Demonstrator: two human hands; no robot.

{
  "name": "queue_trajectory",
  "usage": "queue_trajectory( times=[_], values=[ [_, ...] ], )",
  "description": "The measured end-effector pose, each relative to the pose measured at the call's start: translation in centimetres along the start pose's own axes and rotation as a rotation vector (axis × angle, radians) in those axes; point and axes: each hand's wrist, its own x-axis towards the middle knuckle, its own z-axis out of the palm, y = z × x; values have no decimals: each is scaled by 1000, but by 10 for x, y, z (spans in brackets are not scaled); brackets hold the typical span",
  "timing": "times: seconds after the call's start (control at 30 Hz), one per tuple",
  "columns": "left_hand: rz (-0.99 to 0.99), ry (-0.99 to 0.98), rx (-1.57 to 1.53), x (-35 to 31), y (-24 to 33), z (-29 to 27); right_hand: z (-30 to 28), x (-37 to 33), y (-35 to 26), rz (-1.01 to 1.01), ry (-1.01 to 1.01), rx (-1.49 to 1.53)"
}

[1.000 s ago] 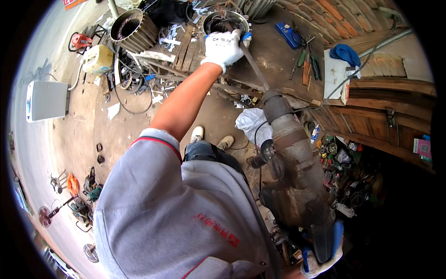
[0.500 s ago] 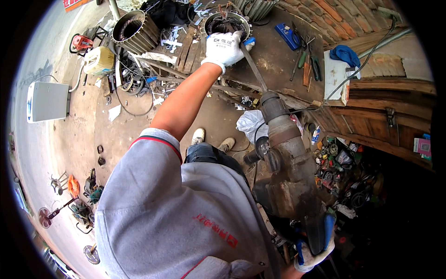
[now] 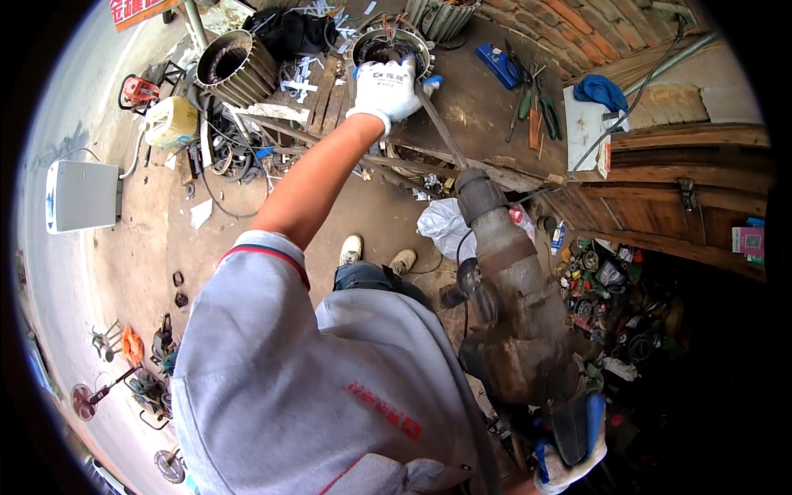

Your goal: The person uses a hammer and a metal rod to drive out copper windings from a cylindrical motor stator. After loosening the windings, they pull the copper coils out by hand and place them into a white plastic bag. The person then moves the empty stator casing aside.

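My left hand point(image 3: 388, 89), in a white glove with blue fingertips, reaches to the motor housing point(image 3: 431, 59), a ribbed grey metal shell with dark windings inside. It closes around the front end of a long steel chisel bit point(image 3: 443, 128) at the housing's near rim; its fingertips are partly hidden. The bit runs back into a large, worn demolition hammer point(image 3: 520, 289), slanting down to the lower right. At the hammer's rear handle point(image 3: 569, 429), my right hand point(image 3: 582, 462), gloved in white and blue, is wrapped round the grip.
More motor housings point(image 3: 239, 68) stand on the workbench point(image 3: 470, 99), with a blue case point(image 3: 500, 66) and pliers point(image 3: 549, 118). A plastic bag point(image 3: 441, 227) lies by the bench. Parts and scrap point(image 3: 615, 289) pile up at right. A yellowish jug point(image 3: 172, 122) stands left.
The view has shifted a little. The hammer's body has drawn slightly back toward me, while both hands keep their holds.
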Motion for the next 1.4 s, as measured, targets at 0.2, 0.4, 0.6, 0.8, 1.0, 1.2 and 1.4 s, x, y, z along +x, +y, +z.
queue_trajectory(
  times=[0.2,0.4,0.6,0.8,1.0,1.2,1.4],
  values=[
    [34,67,-65,-2,-4,7,1,1,-6,50,-6,-22],
    [36,100,-90,-3,-6,11,-1,10,-8,77,-28,-20],
    [3,111,-106,-2,-1,6,-9,19,-11,189,-55,18],
    [-13,84,-111,0,1,6,-6,32,-3,-37,-62,-138],
    [-11,142,-98,0,-1,10,-2,39,3,-49,-40,-182],
    [-35,93,-99,0,2,0,-4,37,7,-29,-25,-143],
    [-51,62,-117,0,1,0,-3,39,9,-51,-20,-143]
  ],
)
